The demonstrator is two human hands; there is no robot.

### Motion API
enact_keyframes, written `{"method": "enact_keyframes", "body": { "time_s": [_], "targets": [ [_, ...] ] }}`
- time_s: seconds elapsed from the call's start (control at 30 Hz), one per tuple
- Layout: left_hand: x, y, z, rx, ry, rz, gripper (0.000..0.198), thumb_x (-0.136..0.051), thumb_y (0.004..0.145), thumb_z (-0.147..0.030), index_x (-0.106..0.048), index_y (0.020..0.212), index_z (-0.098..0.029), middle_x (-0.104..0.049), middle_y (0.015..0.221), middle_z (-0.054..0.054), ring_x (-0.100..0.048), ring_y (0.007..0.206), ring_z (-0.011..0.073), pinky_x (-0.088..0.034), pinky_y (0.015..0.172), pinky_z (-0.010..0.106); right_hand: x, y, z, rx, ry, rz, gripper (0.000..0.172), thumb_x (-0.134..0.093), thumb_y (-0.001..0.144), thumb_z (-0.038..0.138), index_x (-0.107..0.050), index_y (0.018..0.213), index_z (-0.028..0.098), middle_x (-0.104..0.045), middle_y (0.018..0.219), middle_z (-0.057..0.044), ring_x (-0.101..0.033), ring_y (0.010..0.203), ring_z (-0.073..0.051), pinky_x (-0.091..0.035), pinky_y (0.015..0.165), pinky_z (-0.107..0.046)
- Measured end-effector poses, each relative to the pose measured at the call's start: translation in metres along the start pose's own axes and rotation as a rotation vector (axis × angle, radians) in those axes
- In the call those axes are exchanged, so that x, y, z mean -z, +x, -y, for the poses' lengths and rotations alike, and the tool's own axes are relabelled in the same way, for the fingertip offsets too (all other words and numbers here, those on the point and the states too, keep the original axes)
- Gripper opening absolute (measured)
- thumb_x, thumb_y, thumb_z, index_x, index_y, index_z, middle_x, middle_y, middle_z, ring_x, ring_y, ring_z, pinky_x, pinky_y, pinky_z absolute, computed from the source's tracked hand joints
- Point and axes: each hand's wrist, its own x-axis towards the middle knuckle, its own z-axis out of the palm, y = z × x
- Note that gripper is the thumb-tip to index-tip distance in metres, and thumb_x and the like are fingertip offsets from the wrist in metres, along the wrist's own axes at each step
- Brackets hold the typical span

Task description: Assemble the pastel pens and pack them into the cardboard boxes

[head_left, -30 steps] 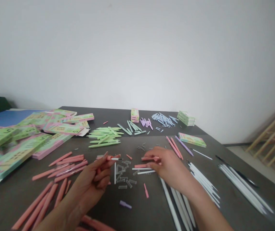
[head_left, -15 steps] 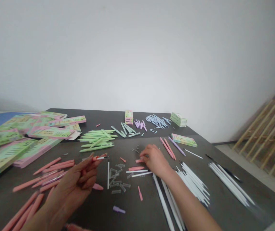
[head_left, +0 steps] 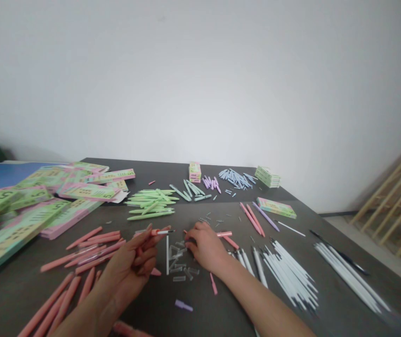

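Note:
My left hand [head_left: 140,257] is closed around a pink pen barrel, mostly hidden by the fingers. A white refill [head_left: 163,232] with a dark tip sticks out of its orange-red end, pointing right. To the right, my right hand [head_left: 204,243] rests low over the table with its fingers curled, fingertips at a small pink pen tip [head_left: 185,231] that is nearly covered. Several clear plastic tubes [head_left: 176,260] lie just below those fingers. Between the hands lies a white stick [head_left: 167,255]. Pink pen parts [head_left: 225,234] sit beyond the right wrist.
Pink barrels [head_left: 91,252] lie at left, green pens [head_left: 151,203] behind them. Printed boxes [head_left: 91,191] pile up at far left. White refills [head_left: 288,271] spread at right, near a flat box [head_left: 277,207]. Blue parts [head_left: 237,178] and stacked boxes [head_left: 195,172] stand at the back.
My right hand has let go of a pink part and moved left to the small pink tip. My left hand keeps its hold. The view has turned slightly left.

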Motion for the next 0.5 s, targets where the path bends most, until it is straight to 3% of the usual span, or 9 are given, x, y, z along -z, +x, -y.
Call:
{"method": "enact_keyframes", "body": {
  "time_s": [0.3,0.5],
  "targets": [
    [-0.0057,-0.0031,0.0039,0.019,-0.024,-0.018,0.024,-0.041,0.088,-0.011,-0.051,0.066,-0.010,-0.046,0.047,-0.005,-0.026,0.024,-0.0015,-0.016,0.024,0.009,-0.0051,0.0028,-0.0011,-0.048,0.073,-0.019,0.007,-0.066,0.070,0.011,-0.065,0.072,0.018,-0.062,0.080,-0.004,-0.054,0.084,-0.018,-0.038,0.073,-0.025],
    [-0.0037,-0.0023,0.0051,0.027,-0.001,-0.042,0.021,-0.042,0.087,-0.012,-0.055,0.071,-0.008,-0.051,0.050,-0.003,-0.025,0.023,-0.0021,-0.016,0.023,0.009,0.0026,0.0021,0.0017,-0.081,0.160,-0.082,0.011,-0.065,0.070,0.008,-0.063,0.067,0.018,-0.063,0.073,-0.002,-0.056,0.075,-0.017,-0.038,0.066,-0.024]
  ]
}}
